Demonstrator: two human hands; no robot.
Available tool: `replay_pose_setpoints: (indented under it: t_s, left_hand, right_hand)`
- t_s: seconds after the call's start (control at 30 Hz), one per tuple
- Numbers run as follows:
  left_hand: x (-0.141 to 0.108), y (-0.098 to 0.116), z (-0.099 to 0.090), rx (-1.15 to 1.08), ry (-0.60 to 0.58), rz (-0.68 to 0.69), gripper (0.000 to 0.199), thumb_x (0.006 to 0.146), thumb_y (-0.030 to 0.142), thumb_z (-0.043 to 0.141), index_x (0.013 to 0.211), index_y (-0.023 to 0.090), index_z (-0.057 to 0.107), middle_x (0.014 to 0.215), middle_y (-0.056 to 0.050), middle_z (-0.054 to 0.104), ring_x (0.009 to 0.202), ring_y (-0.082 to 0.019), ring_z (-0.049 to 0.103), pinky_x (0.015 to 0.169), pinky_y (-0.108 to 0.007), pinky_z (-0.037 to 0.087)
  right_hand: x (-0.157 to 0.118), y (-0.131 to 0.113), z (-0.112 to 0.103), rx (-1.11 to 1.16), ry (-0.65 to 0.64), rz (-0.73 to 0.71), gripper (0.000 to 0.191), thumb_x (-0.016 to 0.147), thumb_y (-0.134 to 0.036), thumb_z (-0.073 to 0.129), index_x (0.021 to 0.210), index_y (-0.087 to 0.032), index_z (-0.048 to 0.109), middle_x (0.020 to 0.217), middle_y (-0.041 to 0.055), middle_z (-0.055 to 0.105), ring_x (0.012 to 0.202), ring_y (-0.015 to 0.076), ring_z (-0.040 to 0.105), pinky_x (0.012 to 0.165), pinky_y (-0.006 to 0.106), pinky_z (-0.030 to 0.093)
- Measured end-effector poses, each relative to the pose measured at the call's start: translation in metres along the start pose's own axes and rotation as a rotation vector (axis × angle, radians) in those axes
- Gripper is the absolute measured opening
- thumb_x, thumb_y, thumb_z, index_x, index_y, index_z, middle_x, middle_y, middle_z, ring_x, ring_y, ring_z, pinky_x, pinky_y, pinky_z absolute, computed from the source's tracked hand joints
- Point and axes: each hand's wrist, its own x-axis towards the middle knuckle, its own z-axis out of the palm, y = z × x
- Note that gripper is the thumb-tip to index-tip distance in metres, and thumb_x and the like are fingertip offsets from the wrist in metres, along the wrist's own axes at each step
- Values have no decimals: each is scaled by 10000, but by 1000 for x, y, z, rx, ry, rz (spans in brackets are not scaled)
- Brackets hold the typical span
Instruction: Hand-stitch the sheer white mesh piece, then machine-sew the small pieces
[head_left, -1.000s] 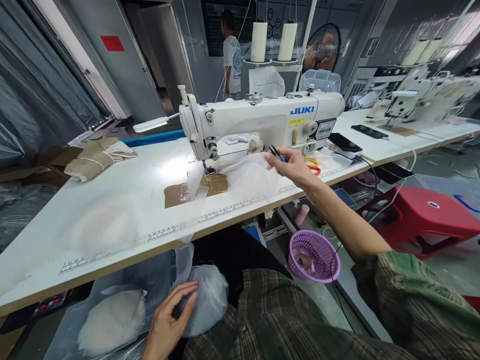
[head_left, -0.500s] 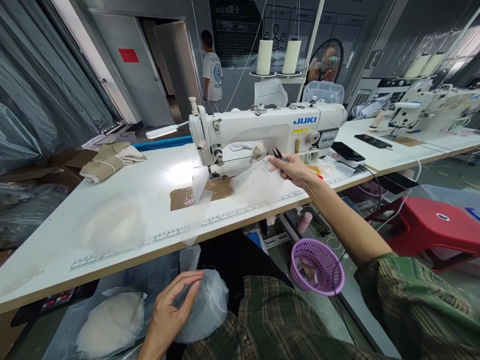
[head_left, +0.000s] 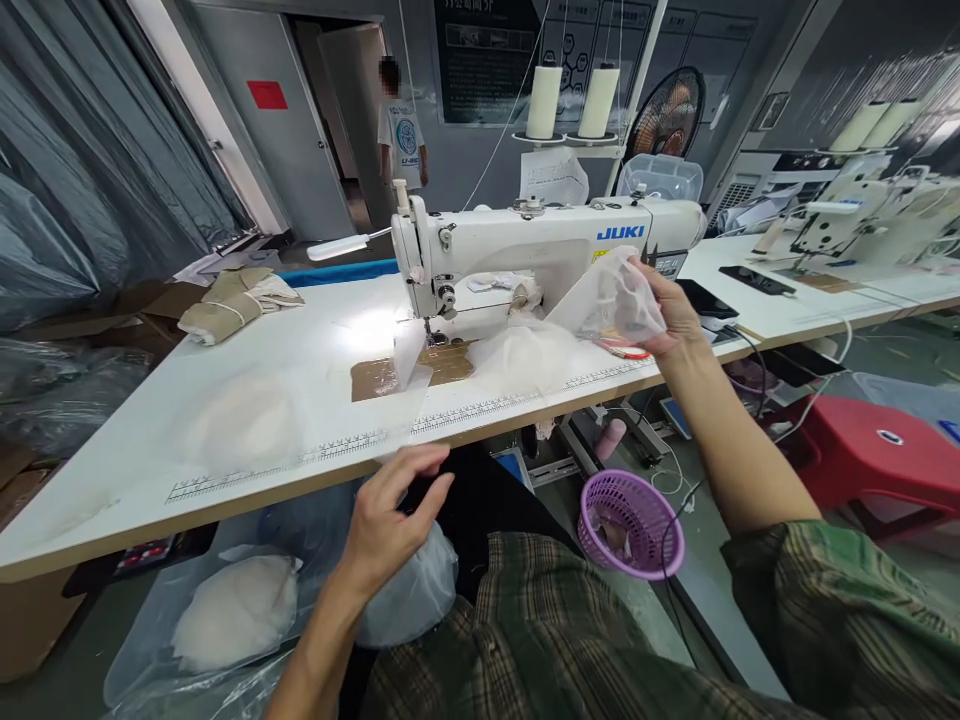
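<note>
My right hand (head_left: 671, 312) is closed on a piece of sheer white fabric (head_left: 619, 300), lifted at the right part of the sewing machine (head_left: 525, 240). Dark scissor tips (head_left: 651, 254) stick up from the same hand. More sheer fabric (head_left: 525, 355) lies right of the needle, and a narrow strip (head_left: 409, 355) stands by the presser foot. My left hand (head_left: 401, 505) hovers over my lap near the table's front edge, fingers apart and holding nothing. Below it, a translucent fabric bundle (head_left: 412, 590) rests on my lap.
A pale round fabric pile (head_left: 247, 420) lies on the white table (head_left: 315, 340). Another pile (head_left: 236, 610) sits in a clear bin at lower left. A purple basket (head_left: 630, 525) and a red stool (head_left: 877, 450) stand at right. A person (head_left: 401, 135) is by the door.
My right hand has moved right and up, raising the sheer fabric from the machine bed. My left hand has risen toward the table edge. The view has shifted slightly.
</note>
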Motion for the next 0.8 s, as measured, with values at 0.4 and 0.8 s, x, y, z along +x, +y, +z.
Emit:
replay_pose_setpoints:
  t_s: [0.4,0.8]
  left_hand:
    - [135,17,127,265,99,-43,389,778,479,744,970,147,681,1037,-139,616,1001,-321,607,868,-461,463]
    - [157,-3,48,-228,293,-256,447,881,471,602,554,187,489,546,32,456,538,-107,406,537,-239,327]
  right_hand:
    - [-69,-33,9,166,-48,-10,213,706,-312,816,741,-159,671,518,-62,483,347,-6,214,297,139,161]
    - [-96,19,27,104,-150,234,368,619,-439,865,716,-151,658,540,-14,589,349,13,267,295,172,161]
